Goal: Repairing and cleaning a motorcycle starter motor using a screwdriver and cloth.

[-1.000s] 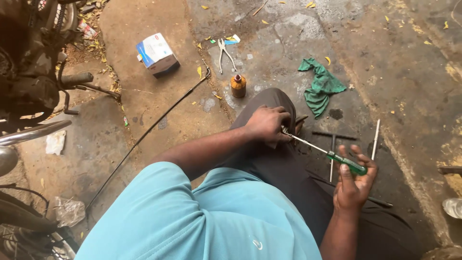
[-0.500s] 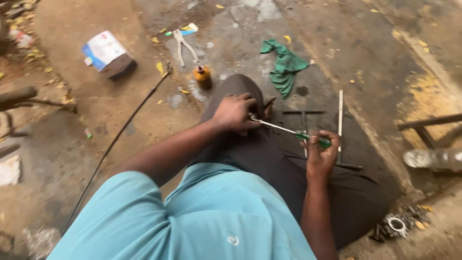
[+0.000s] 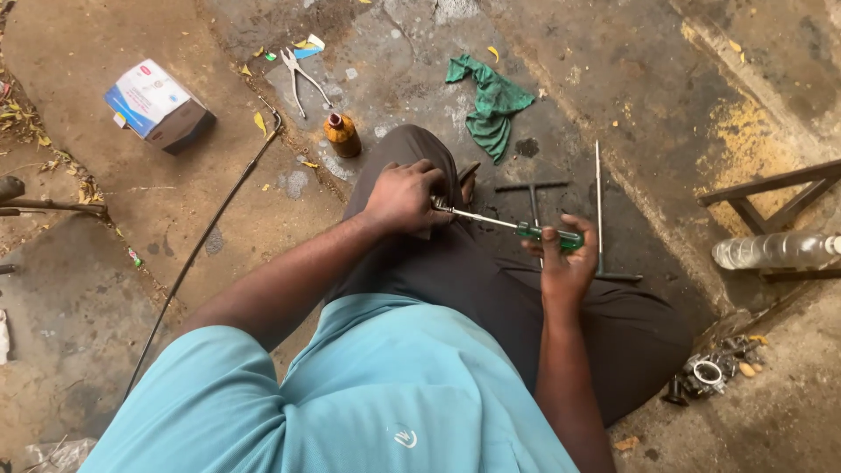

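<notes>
Head view, item by item.

Your left hand (image 3: pixel 405 197): fist closed on your raised knee, fingers curled over a small part that is hidden inside the grip; what the part is cannot be told. The metal tip of the screwdriver (image 3: pixel 512 226) meets this fist at its thumb side.

Your right hand (image 3: pixel 565 258): fingers wrapped narrow around the green handle of the screwdriver, thumb on top. The shaft runs from this hand across to your left hand, nearly level, above your dark trousers.

Beyond your right hand, on the ground: a T-handle wrench (image 3: pixel 532 194), lying flat, and just to its outer side a thin metal rod (image 3: pixel 598 197) pointing away from you.

Beyond your left hand: a small brown bottle (image 3: pixel 341 134), upright, near the knee. Farther out from it, a pair of pliers (image 3: pixel 300 81), jaws toward you. Ahead and between both hands, a crumpled green rag (image 3: pixel 491 103).

Well out to the left of your left hand: a white and blue cardboard box (image 3: pixel 156 105), and a black cable (image 3: pixel 206 236) running from near the pliers back toward your shoulder.

Well out to the right of your right hand: a clear plastic bottle (image 3: pixel 775 250) on its side, touching a metal frame (image 3: pixel 775 197). Nearer you on that side, a cluster of small metal parts (image 3: pixel 710 375) on the ground.
</notes>
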